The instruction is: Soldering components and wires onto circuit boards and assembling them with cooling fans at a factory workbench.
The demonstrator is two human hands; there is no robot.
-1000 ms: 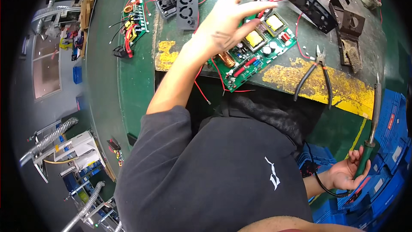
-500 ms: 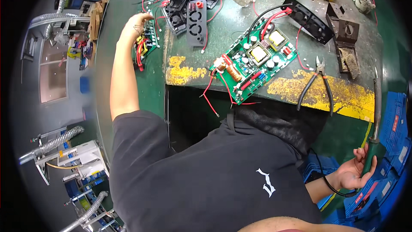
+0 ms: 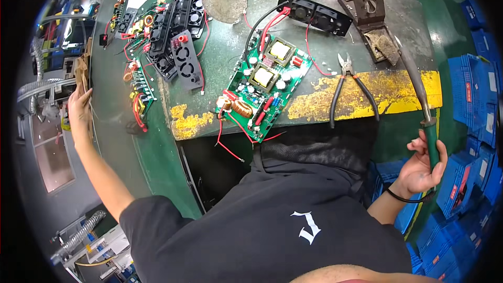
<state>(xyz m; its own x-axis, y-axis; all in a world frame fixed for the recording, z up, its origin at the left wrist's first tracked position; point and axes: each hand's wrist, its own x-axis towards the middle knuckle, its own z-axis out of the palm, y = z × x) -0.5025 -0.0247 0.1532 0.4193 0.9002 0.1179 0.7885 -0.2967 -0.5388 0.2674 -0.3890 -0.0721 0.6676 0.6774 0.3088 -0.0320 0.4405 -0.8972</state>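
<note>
Along the right side, my right hand point(image 3: 419, 172) holds a soldering iron point(image 3: 421, 94).
Its green handle fills my curled fingers; its tapered metal shaft ends beside a boxy brown stand point(image 3: 369, 9). Centrally lies a component-studded circuit board point(image 3: 268, 88). Far left, my left hand point(image 3: 79, 107) is by brown panels point(image 3: 82, 72); I cannot tell its grip.

And away goes the left hand point(image 3: 79, 107), off the big circuit board point(image 3: 266, 88), past the smaller board point(image 3: 140, 85), now stretched far out beside the brown panels point(image 3: 81, 73)! Meanwhile the right hand point(image 3: 419, 172) tips the soldering iron point(image 3: 419, 91) inward, its point closer to the tan lump point(image 3: 386, 48). The view swings too, and more blue crates point(image 3: 463, 91) come into sight.
</note>
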